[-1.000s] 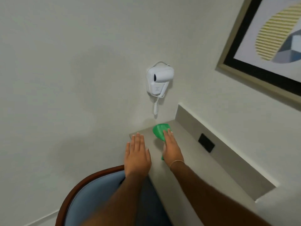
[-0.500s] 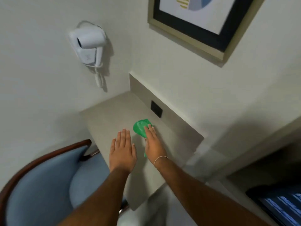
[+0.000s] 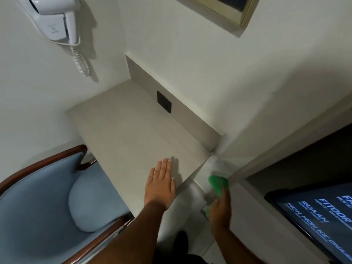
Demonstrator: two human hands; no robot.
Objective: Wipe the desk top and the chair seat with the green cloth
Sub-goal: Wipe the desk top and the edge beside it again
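The beige desk top (image 3: 123,130) runs from the wall corner toward me. My left hand (image 3: 160,185) lies flat on its near right corner, fingers together, holding nothing. My right hand (image 3: 219,208) is past the desk's right edge and grips the green cloth (image 3: 218,182), which bunches out above the fingers and blurs with motion. The chair (image 3: 38,202) has blue upholstery and a dark wooden frame; it stands at the lower left, its seat partly tucked under the desk.
A white wall-mounted hair dryer (image 3: 55,18) with a coiled cord hangs at the upper left. A black socket plate (image 3: 163,101) sits in the desk's back panel. A picture frame (image 3: 228,10) hangs above. A lit TV screen (image 3: 320,216) is at the lower right.
My right hand has swept the green cloth rightward along the desk and off its right edge. My left hand slid right along the front edge. My view swung right and down.
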